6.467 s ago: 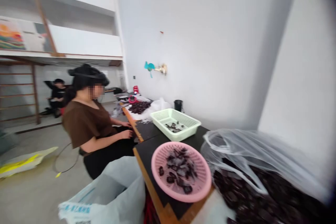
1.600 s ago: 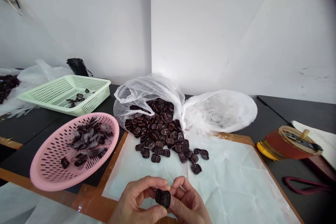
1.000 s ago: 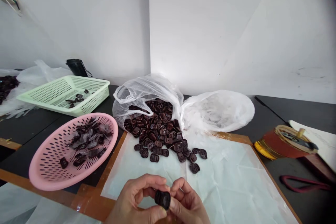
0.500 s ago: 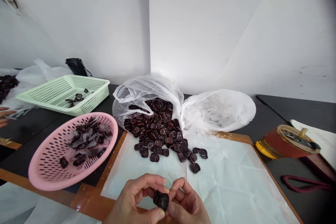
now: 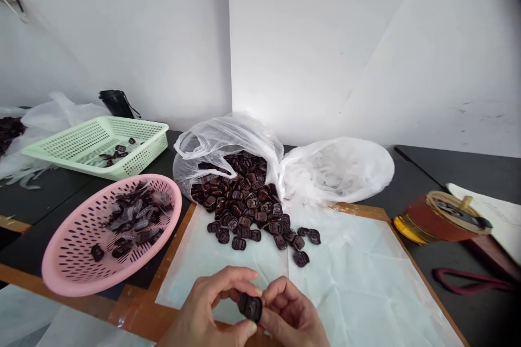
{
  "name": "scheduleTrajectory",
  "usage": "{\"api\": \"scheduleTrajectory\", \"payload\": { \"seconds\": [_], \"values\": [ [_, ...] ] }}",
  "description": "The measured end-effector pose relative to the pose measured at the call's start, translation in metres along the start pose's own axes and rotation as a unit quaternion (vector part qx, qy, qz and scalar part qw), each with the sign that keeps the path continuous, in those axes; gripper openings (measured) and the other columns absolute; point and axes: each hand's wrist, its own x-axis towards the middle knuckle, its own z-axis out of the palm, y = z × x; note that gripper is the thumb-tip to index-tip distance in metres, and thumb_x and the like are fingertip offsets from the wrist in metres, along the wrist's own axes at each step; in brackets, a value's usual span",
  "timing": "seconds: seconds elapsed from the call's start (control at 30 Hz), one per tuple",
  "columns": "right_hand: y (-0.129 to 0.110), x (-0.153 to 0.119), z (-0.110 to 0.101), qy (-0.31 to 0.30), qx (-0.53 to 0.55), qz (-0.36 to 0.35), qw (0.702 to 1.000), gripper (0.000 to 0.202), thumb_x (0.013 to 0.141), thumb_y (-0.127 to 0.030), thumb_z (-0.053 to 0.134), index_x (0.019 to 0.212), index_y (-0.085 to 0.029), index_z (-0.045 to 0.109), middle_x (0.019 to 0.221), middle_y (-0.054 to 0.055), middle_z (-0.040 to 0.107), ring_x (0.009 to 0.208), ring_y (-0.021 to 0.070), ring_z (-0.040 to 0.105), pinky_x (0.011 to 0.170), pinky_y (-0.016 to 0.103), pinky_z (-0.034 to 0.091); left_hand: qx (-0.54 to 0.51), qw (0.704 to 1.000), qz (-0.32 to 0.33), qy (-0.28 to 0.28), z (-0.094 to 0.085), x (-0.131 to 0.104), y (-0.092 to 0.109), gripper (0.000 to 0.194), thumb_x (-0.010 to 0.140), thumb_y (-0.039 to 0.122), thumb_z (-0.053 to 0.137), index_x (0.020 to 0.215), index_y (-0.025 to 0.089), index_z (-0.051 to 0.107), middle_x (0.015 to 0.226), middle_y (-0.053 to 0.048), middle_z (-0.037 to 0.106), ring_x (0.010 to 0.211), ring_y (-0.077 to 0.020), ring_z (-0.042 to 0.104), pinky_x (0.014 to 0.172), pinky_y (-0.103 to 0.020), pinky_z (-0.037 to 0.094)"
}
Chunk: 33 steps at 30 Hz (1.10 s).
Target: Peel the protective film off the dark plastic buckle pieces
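Observation:
A dark brown plastic buckle (image 5: 250,308) is held up near the bottom middle, over the front edge of the pale sheet. My left hand (image 5: 215,309) is closed round its left side, thumb below and fingertips on top. With thumb and forefinger, my right hand (image 5: 288,314) pinches at its right edge; anything small between those fingertips is hidden. Beyond my hands lies a heap of similar brown buckles (image 5: 244,200), spilling from a clear plastic bag (image 5: 228,133) onto the sheet (image 5: 350,271).
On the left stands a pink oval basket (image 5: 61,276) with buckles and clear strips in it. Behind it sits a green basket (image 5: 138,165) holding a few dark pieces. A white bag of clear strips (image 5: 342,168) lies right of the heap. A tape roll (image 5: 439,217) is farther right.
The buckle has turned slightly between my fingers, and my right hand has shifted a little. A co-worker's hand at the left edge has gone out of view. The view has moved slightly.

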Motion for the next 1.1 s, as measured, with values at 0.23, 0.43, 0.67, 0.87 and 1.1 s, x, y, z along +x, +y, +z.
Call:
{"api": "scheduleTrajectory", "payload": {
  "seconds": [0.23, 0.43, 0.67, 0.87, 1.1],
  "values": [
    [-0.004, 0.001, -0.006, -0.042, 0.007, 0.036, 0.998, 0.029, 0.074, -0.034, 0.084, 0.081, -0.017, 0.061, 0.075, 0.000, 0.067, 0.065, 0.0111, 0.062, 0.066, 0.025, 0.048, 0.142, 0.972, 0.188, -0.015, -0.006, 0.003, -0.003, 0.070, 0.059, -0.007, 0.056, 0.116, 0.034, 0.060, 0.097, 0.006, 0.076, 0.087, -0.0139, 0.071, 0.085, -0.022, 0.057],
    [-0.003, 0.006, -0.002, -0.010, -0.041, 0.008, 0.999, 0.031, 0.072, -0.028, 0.085, 0.081, -0.018, 0.058, 0.074, -0.002, 0.065, 0.066, 0.0105, 0.059, 0.065, 0.023, 0.047, 0.200, 0.948, 0.246, -0.028, -0.002, 0.008, -0.015, 0.075, 0.063, -0.008, 0.051, 0.126, 0.033, 0.052, 0.099, 0.003, 0.072, 0.092, -0.0170, 0.067, 0.083, -0.027, 0.057],
    [-0.006, 0.006, 0.005, 0.003, -0.085, -0.003, 0.996, 0.032, 0.072, -0.027, 0.084, 0.087, -0.018, 0.056, 0.079, 0.000, 0.069, 0.072, 0.0124, 0.062, 0.068, 0.025, 0.048, 0.243, 0.924, 0.294, -0.030, 0.002, 0.006, -0.017, 0.080, 0.065, -0.009, 0.048, 0.135, 0.029, 0.044, 0.099, -0.001, 0.071, 0.088, -0.0206, 0.062, 0.078, -0.030, 0.058],
    [-0.006, 0.008, 0.008, 0.023, -0.134, -0.013, 0.991, 0.030, 0.070, -0.018, 0.082, 0.082, -0.018, 0.055, 0.073, -0.002, 0.067, 0.070, 0.0124, 0.063, 0.064, 0.023, 0.048, 0.260, 0.905, 0.335, -0.026, 0.009, 0.010, -0.026, 0.086, 0.063, -0.008, 0.041, 0.143, 0.023, 0.039, 0.091, -0.004, 0.070, 0.081, -0.0231, 0.060, 0.070, -0.033, 0.059],
    [0.000, 0.012, -0.006, -0.033, -0.037, 0.020, 0.999, 0.038, 0.061, -0.016, 0.087, 0.084, -0.018, 0.057, 0.075, -0.001, 0.070, 0.062, 0.0106, 0.062, 0.060, 0.022, 0.047, 0.205, 0.929, 0.306, -0.051, 0.002, 0.006, -0.017, 0.088, 0.067, -0.008, 0.045, 0.145, 0.032, 0.037, 0.105, 0.000, 0.070, 0.093, -0.0179, 0.063, 0.085, -0.027, 0.057]
  ]
}}
